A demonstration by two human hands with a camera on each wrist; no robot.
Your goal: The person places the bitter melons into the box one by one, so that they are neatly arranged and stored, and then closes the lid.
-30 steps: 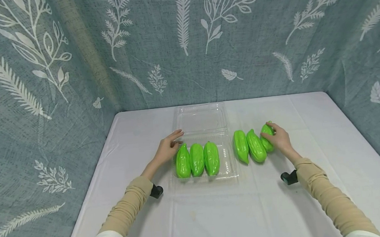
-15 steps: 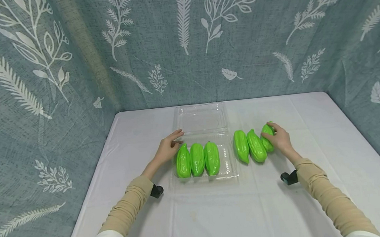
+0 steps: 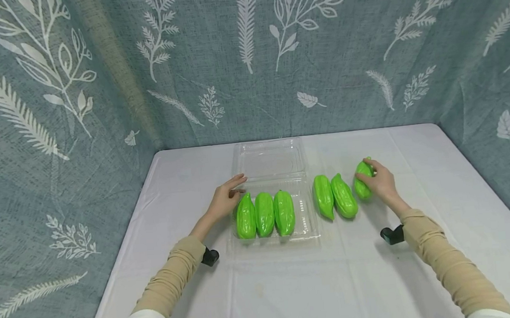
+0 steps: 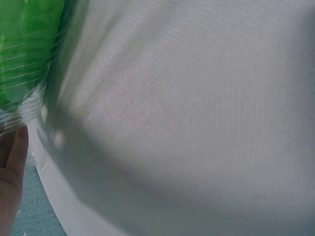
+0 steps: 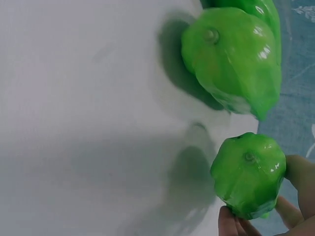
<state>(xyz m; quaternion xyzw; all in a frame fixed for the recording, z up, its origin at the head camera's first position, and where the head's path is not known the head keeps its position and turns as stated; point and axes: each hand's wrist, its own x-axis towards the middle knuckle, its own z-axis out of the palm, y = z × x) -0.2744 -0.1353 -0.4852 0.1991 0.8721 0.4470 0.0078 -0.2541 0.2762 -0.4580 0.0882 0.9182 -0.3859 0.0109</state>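
Nearest, tan sleeves [image 3: 440,254] sit rucked up along the forearms, over a white tablecloth [image 3: 287,286]. Beyond, three green gourds [image 3: 265,214] lie side by side in the clear tray [image 3: 305,217], packed to the left, so a bare strip shows at the right end! The left hand [image 3: 224,201] is at the tray's left edge, fingers loosely extended, no gourd in them; probably a steadying touch, though whether it pinches the rim can't be told. Over to the right, two loose gourds [image 3: 324,197] lie close together on the cloth, just beside the tray. And the right hand [image 3: 381,181] has the single gourd [image 3: 363,190], thumb and fingers curled snugly around opposite sides, presumably for grip on that glossy skin; its offset shadow suggests it's off the cloth. Farther back, the clear lid [image 3: 269,159] lies open, likely leaving access from above. Behind it all, a leaf-print curtain [image 3: 237,100].
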